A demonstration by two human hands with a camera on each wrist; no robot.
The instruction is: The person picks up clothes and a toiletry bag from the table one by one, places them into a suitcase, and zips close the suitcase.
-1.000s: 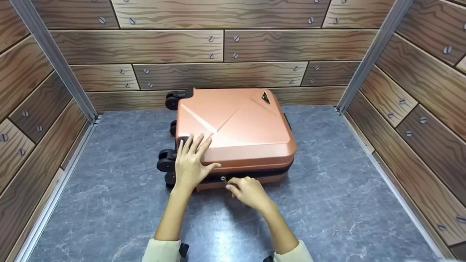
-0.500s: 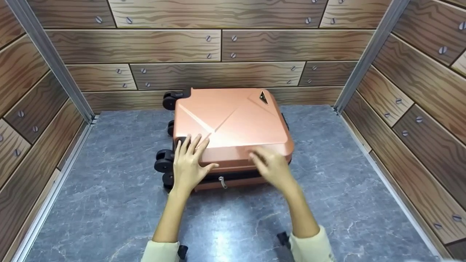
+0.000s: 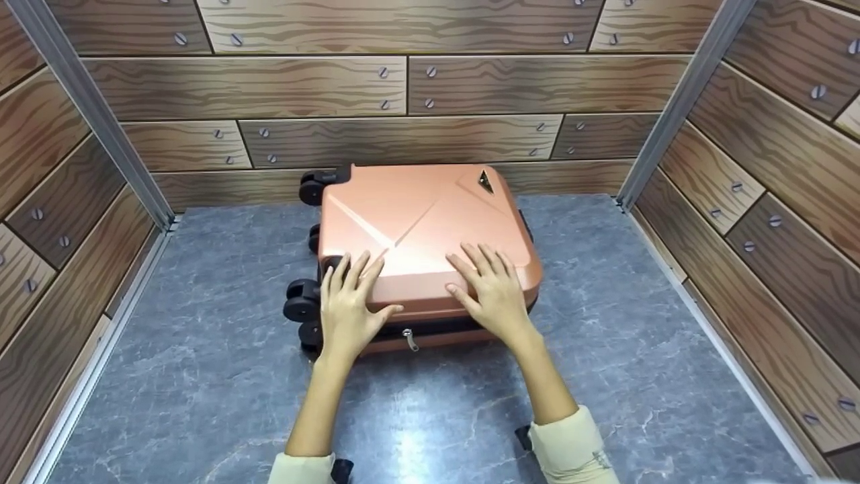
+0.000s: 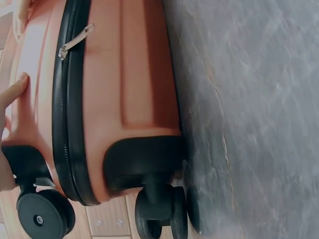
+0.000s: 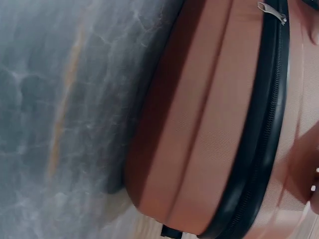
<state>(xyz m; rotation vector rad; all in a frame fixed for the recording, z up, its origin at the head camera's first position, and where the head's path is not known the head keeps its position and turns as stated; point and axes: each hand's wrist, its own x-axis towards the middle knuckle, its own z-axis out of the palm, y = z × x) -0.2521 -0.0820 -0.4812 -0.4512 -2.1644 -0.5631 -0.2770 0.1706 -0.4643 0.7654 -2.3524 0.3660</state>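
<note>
A rose-gold hard-shell suitcase [image 3: 416, 215] lies flat, its black wheels [image 3: 302, 300] to the left. My left hand [image 3: 349, 316] rests with spread fingers on its near left corner, beside a wheel mount. The right hand [image 3: 494, 296] lies on the near right edge of the lid, fingers spread and straight. Between the hands, a silver zipper pull [image 3: 410, 339] hangs from the black zipper band [image 4: 70, 114] along the near side. In the right wrist view the zipper [image 5: 269, 114] runs closed along the side, and only a bit of the hand shows at the right edge.
The suitcase lies on a grey marbled surface [image 3: 222, 376]. Wood-patterned panels [image 3: 336, 141] stand at the back and on both sides, with metal corner posts [image 3: 678, 107]. A triangular black badge [image 3: 486, 181] marks the lid's far right corner.
The right hand has let go of the zipper pull, moved right and up, and now lies open on the lid. The left hand has stayed at its corner.
</note>
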